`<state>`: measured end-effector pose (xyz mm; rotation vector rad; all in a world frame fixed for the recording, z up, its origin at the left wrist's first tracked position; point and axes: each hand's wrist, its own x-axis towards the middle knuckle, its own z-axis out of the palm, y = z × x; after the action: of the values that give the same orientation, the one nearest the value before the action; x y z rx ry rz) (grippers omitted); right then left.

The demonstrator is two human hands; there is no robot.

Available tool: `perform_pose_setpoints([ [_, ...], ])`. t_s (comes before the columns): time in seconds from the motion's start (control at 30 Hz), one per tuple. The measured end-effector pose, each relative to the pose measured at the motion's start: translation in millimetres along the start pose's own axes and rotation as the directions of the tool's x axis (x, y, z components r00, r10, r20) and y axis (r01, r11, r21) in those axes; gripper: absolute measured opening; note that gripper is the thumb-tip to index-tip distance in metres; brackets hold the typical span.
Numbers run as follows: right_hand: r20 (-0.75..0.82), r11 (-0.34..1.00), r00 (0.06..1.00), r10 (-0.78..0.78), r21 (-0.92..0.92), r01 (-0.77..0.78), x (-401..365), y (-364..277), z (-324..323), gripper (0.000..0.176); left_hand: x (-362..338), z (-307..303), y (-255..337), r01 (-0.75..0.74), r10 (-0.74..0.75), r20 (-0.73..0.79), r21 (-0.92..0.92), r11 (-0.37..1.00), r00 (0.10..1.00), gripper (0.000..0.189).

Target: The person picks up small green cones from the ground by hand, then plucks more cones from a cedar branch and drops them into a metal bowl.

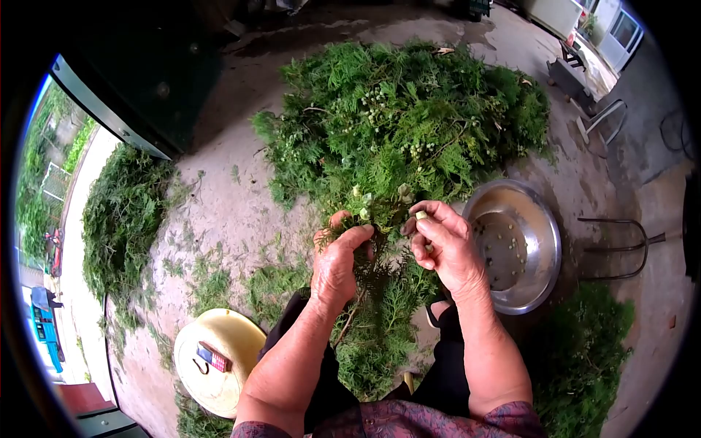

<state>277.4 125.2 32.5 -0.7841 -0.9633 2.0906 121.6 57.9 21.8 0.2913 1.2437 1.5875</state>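
Note:
My left hand [337,264] is closed around a leafy evergreen sprig [380,274] that hangs down between my knees. Pale green cones [366,206] show at the sprig's top, just above my left thumb. Close by on the right, my right hand [447,244] pinches a small pale green cone [421,215] between thumb and forefinger. Another pale bit shows by its curled lower fingers. A wide steel basin [549,233] stands just right of that hand, with several small cones [511,244] scattered on its bottom.
A big heap of cone-bearing evergreen branches [409,109] lies ahead. More cuttings are piled at left [124,219] and lower right [584,350]. A yellow upturned basin [241,328] carries a phone [213,356]. A metal fork head [628,250] lies at right.

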Motion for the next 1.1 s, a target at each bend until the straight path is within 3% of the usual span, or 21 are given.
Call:
perform_pose_setpoints([
  [0.03, -0.016, 0.991, 0.999, -0.038, 0.131, 0.04, -0.3, 0.4, 3.7, 0.02, 0.0, -0.2, 0.6, 0.002, -0.003, -0.015, -0.008, 1.0, 1.0, 0.015],
  [0.1, -0.101, 0.986, 0.994, -0.041, 0.156, 0.057, -2.1, -2.1, 14.4, 0.019, 0.0, -0.2, 0.7, -0.021, 0.02, 0.026, 0.033, 0.999, 0.999, 0.017],
  [0.17, -0.05, 0.994, 0.998, -0.044, 0.1, 0.049, 1.1, 6.0, 11.0, 0.018, 0.3, 1.3, -0.4, -0.043, 0.038, 0.071, 0.074, 0.996, 0.997, 0.02],
  [0.27, -0.042, 0.965, 0.988, -0.15, -0.222, 0.137, 2.9, 17.7, 21.0, 0.021, -5.3, 4.3, -0.8, -0.131, 0.108, 0.1, 0.261, 0.956, 0.989, 0.014],
  [0.33, -0.084, 0.84, 0.948, -0.307, -0.491, 0.229, 2.9, 24.0, 29.7, 0.026, -6.7, 4.7, -14.2, -0.219, 0.224, 0.019, 0.314, 0.924, 0.974, 0.012],
  [0.4, -0.086, 0.813, 0.939, -0.332, -0.531, 0.239, 2.7, 24.6, 29.7, 0.023, -2.6, -0.2, -17.7, -0.33, 0.333, 0.079, 0.466, 0.821, 0.94, 0.011],
  [0.47, -0.085, 0.783, 0.93, -0.358, -0.57, 0.25, 3.0, 24.4, 29.6, 0.021, -5.0, 4.6, -9.8, -0.396, 0.342, 0.199, 0.459, 0.796, 0.918, 0.01],
  [0.57, -0.038, 0.991, 0.997, -0.067, -0.116, 0.062, 1.4, 18.2, 20.7, 0.014, -14.6, 9.3, 7.7, -0.137, 0.087, 0.143, 0.389, 0.911, 0.986, 0.012],
  [0.63, 0.01, 0.996, 0.999, 0.041, 0.083, -0.041, -1.1, 13.5, 15.4, 0.009, -12.9, 10.1, 6.5, -0.08, 0.047, 0.123, 0.284, 0.956, 0.991, 0.009],
  [0.7, 0.023, 0.981, 1.0, 0.019, 0.19, -0.023, -3.8, 12.0, 10.0, 0.009, -10.0, 8.1, 9.1, -0.002, -0.022, 0.095, 0.244, 0.97, 0.995, 0.01],
  [0.83, -0.096, 0.974, 0.995, 0.032, 0.227, -0.01, -5.4, 2.1, 14.4, 0.014, -11.5, 10.9, 7.4, -0.061, 0.028, 0.136, 0.24, 0.969, 0.99, 0.016],
  [0.87, -0.084, 0.971, 0.996, 0.02, 0.24, 0.001, -3.9, 4.1, 12.6, 0.017, -11.9, 10.1, 8.7, -0.142, 0.08, 0.176, 0.372, 0.917, 0.981, 0.018],
  [0.97, -0.097, 0.999, 0.994, -0.054, -0.009, 0.053, -1.9, 10.2, 13.7, 0.017, -12.4, 10.7, 0.9, -0.288, 0.191, 0.241, 0.475, 0.832, 0.951, 0.02],
  [1.0, -0.12, 0.997, 0.991, -0.051, -0.057, 0.044, -2.4, 9.2, 16.7, 0.018, -14.8, 15.0, 1.6, -0.268, 0.187, 0.217, 0.445, 0.855, 0.958, 0.021],
  [1.1, -0.02, 0.997, 0.997, -0.072, 0.023, 0.073, 0.0, 15.8, 8.2, 0.014, -10.7, 11.5, 1.5, -0.063, 0.028, 0.141, 0.247, 0.967, 0.99, 0.017],
])
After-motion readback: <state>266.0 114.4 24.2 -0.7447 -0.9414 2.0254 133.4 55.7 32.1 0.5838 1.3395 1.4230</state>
